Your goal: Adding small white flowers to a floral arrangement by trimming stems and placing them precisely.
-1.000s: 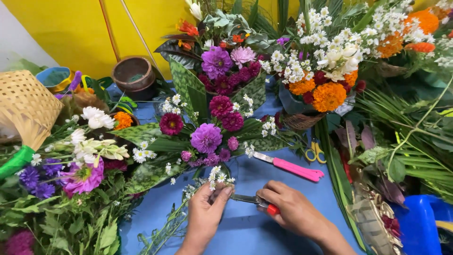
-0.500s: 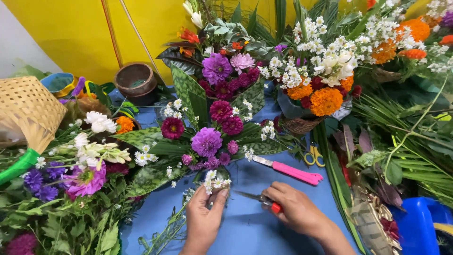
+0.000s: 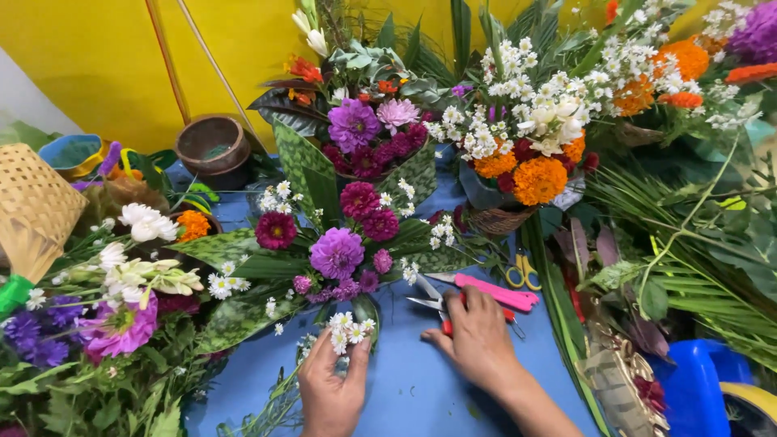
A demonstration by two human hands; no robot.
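My left hand pinches the green stems of a small sprig of white daisies low on the blue table. My right hand grips red-handled snips, blades apart and pointing left toward the bouquet. Just above lies a bouquet of purple and magenta flowers on broad green leaves. Pink-handled scissors lie beside my right hand.
A basket of orange marigolds and white flowers stands behind. Yellow-handled scissors lie by it. Palm fronds fill the right, a blue tub sits bottom right, a woven basket and brown bowl sit left.
My right hand has lifted the snips up and away from the sprig toward the pink scissors. My left hand has stayed on the daisy stems.
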